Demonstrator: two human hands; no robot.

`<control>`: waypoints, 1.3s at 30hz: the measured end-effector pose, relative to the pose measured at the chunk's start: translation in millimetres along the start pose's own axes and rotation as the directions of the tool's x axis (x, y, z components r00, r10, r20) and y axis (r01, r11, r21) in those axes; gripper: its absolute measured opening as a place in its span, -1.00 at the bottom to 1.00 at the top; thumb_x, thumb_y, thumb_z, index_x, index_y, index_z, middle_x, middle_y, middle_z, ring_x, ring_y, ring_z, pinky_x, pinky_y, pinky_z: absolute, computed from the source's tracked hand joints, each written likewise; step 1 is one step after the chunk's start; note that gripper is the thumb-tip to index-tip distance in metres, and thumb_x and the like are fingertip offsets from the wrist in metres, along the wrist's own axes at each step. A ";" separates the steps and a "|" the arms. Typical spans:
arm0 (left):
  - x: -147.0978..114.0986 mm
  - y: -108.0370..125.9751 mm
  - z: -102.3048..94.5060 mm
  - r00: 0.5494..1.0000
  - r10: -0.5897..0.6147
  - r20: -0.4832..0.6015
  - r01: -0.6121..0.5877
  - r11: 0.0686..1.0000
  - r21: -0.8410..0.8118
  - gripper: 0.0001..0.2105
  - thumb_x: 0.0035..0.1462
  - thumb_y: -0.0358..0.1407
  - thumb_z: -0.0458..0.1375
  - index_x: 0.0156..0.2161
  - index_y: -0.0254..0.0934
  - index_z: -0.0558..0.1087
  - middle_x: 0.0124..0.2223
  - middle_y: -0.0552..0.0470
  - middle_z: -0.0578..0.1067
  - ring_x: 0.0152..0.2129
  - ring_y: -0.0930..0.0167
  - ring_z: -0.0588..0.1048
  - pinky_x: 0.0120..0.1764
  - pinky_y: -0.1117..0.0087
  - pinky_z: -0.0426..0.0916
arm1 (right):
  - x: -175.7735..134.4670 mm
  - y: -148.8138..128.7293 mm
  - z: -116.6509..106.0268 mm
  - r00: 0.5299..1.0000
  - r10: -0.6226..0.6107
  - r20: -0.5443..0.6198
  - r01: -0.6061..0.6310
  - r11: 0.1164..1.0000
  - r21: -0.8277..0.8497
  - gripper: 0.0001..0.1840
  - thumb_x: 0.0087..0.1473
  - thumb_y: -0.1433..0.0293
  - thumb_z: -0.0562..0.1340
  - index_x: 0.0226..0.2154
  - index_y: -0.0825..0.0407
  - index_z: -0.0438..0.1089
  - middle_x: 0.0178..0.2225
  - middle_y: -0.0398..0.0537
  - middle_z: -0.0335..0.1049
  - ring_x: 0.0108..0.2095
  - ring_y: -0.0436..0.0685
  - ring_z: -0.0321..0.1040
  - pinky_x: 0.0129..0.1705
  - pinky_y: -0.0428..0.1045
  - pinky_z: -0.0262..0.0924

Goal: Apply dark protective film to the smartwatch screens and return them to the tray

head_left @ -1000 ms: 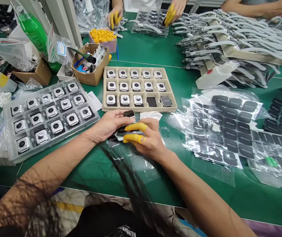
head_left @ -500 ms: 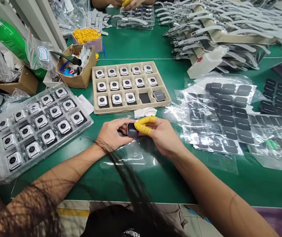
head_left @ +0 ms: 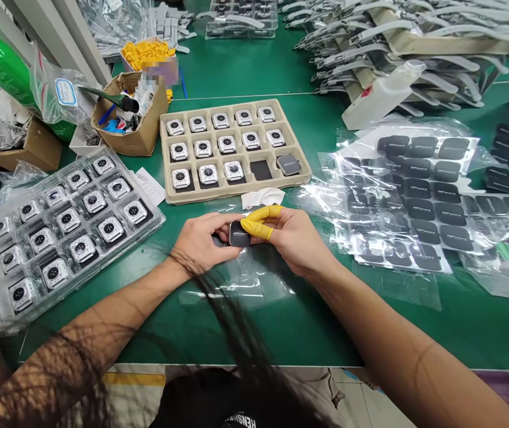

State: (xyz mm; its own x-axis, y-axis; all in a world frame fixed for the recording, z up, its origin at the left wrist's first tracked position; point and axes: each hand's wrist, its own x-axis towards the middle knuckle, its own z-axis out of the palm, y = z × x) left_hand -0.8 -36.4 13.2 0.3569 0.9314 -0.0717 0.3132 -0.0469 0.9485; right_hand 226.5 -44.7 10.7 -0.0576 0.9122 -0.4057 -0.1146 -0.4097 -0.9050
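Between my hands is a smartwatch case (head_left: 239, 235), its dark front with white lettering facing up. My left hand (head_left: 204, 242) grips its left side, fingers wrapped round it. On its right side, my right hand (head_left: 283, 235), with yellow finger cots on thumb and finger, pinches the edge and top. Beyond my hands stands a beige tray (head_left: 236, 194) of watch cases, mostly backs up; one pocket (head_left: 261, 170) shows only a black pad. Its corner pocket holds a dark-faced watch (head_left: 288, 164). A crumpled white paper (head_left: 263, 197) lies between tray and hands.
At left sits a clear plastic tray (head_left: 149, 221) of watch cases. Sheets of dark stickers (head_left: 423, 208) in clear film spread at right. A white bottle (head_left: 381, 98) leans by piled grey watch straps (head_left: 397, 35). A cardboard box (head_left: 141, 134) of tools stands behind left.
The view has shifted slightly, and the co-worker's hands at the top are out of sight. My hands stay on the watch case, with the right fingers nearly unmoved.
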 end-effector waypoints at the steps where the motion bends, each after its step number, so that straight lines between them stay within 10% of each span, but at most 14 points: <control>1: -0.1 0.4 -0.1 1.000 -0.002 0.000 0.002 1.000 0.001 -0.47 0.00 -0.37 0.58 0.14 -0.18 0.94 -0.14 -0.01 0.82 -0.24 0.23 0.75 0.07 0.17 0.75 | -0.2 -0.3 0.3 1.000 0.001 0.000 -0.001 1.000 0.004 -0.34 -0.40 0.05 0.98 -0.38 -0.04 0.76 -0.27 -0.06 0.76 -0.24 0.15 0.62 -0.05 0.12 0.74; 27: -1.1 1.3 1.6 1.000 -0.002 -0.015 0.002 1.000 0.019 -0.54 0.04 -0.37 0.59 0.10 -0.19 0.92 -0.14 -0.01 0.83 -0.23 0.24 0.76 0.07 0.20 0.76 | 1.6 5.6 0.2 0.998 -0.054 0.015 0.055 0.998 -0.033 -0.31 -0.32 -0.06 0.95 -0.32 -0.08 0.72 -0.25 -0.05 0.78 -0.19 0.25 0.72 -0.08 0.15 0.75; 33: -0.6 -7.2 2.8 0.999 0.052 -0.017 -0.051 0.997 0.055 -0.50 0.08 -0.37 0.58 0.17 -0.17 0.90 -0.06 0.03 0.89 -0.22 0.29 0.78 0.04 0.26 0.78 | 3.1 9.4 1.5 0.991 -0.129 0.022 0.131 0.984 -0.123 -0.10 -0.31 -0.01 0.96 0.03 -0.15 0.72 -0.12 -0.12 0.75 -0.37 0.13 0.60 -0.26 0.12 0.64; 39: -0.1 -11.5 3.3 0.995 0.100 -0.016 -0.097 0.987 0.128 -0.52 0.12 -0.36 0.61 0.18 -0.20 0.87 -0.17 0.08 0.83 -0.26 0.32 0.76 0.01 0.30 0.76 | 1.7 23.7 12.3 0.962 -0.274 0.011 0.269 0.934 -0.235 -0.37 0.22 -0.35 0.68 -0.11 -0.19 0.74 -0.20 0.02 0.77 -0.18 0.33 0.72 -0.15 0.24 0.73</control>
State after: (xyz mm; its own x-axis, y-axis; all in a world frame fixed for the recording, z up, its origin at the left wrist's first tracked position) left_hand -1.5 -37.2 1.2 0.3726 0.9276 0.0282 0.3869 -0.1829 0.9038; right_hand 211.5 -52.9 -9.8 -0.0351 0.9895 -0.1402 0.1102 -0.1356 -0.9846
